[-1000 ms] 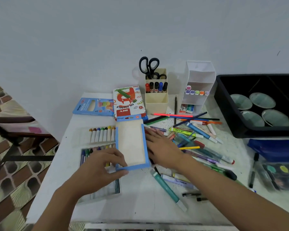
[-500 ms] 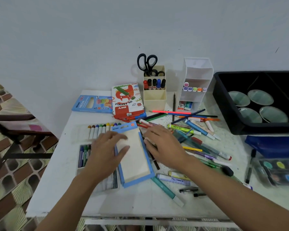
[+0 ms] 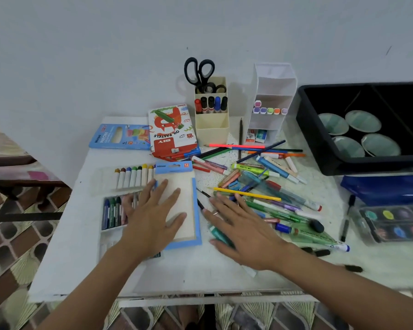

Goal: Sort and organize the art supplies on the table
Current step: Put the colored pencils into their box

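Head view: left hand is laid flat, fingers straight and spread, on the blue-edged crayon box on the tabletop. Right hand is laid flat, fingers apart, over a teal marker. Crayon tray is seen just left of the left fingers, the loose pen pile just beyond the right fingers, and the cream holder farther back.

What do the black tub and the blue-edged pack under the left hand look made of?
Black tub: likely plastic, smooth moulded walls, slight sheen. Blue-edged pack: seemingly matte printed cardboard, flat, with a hang-hole tab; the left hand rests on it.
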A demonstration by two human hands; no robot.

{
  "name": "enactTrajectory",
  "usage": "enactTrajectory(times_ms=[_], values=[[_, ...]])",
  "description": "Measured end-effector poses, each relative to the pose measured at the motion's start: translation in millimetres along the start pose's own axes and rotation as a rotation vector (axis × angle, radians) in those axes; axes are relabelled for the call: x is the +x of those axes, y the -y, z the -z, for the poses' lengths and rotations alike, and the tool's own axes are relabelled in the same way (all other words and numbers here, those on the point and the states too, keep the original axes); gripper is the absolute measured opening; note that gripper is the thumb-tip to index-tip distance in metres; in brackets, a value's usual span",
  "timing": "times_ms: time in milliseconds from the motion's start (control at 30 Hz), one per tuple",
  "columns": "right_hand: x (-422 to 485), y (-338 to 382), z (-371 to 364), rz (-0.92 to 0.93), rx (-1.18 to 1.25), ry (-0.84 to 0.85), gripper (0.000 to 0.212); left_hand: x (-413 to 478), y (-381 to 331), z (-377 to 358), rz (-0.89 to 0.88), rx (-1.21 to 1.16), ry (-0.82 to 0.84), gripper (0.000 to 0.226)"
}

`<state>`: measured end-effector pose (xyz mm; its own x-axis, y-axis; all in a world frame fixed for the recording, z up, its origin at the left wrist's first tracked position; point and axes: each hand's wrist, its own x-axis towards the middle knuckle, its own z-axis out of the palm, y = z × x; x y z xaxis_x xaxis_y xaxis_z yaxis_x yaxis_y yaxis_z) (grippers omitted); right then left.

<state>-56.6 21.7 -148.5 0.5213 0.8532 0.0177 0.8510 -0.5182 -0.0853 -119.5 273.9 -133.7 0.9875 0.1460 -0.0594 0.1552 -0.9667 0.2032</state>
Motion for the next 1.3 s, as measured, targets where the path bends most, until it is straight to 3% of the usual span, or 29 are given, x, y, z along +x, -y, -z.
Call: enactTrajectory(times_ms=[233, 400, 633, 900, 1300], values=[[14.4, -4.1, -5.6, -0.016, 0.019, -0.091, 0.053, -16.4, -9.0, -11.1, -0.037, 0.147, -0.125, 0.056], [31.3, -7.4, -4.2, -0.014, -0.007, -0.193, 0.039, -20.1, -8.7, -6.0, -0.068, 0.108, -0.181, 0.050], [45.8, -14.4, -6.7, -0.099, -0.033, -0.258, 0.041, -20.1, -7.5, -7.9, -0.136, 0.019, -0.058, 0.053], [46.3, -13.7, -3.7, -0.186, -0.048, -0.253, 0.043, -16.9, -6.9, 5.8, -0.171, 0.026, -0.028, 0.068], [54.5, -22.3, 3.7, -0.169, 0.074, -0.271, 0.032, -1.9, -4.8, 8.3, -0.160, -0.061, 0.086, 0.042]])
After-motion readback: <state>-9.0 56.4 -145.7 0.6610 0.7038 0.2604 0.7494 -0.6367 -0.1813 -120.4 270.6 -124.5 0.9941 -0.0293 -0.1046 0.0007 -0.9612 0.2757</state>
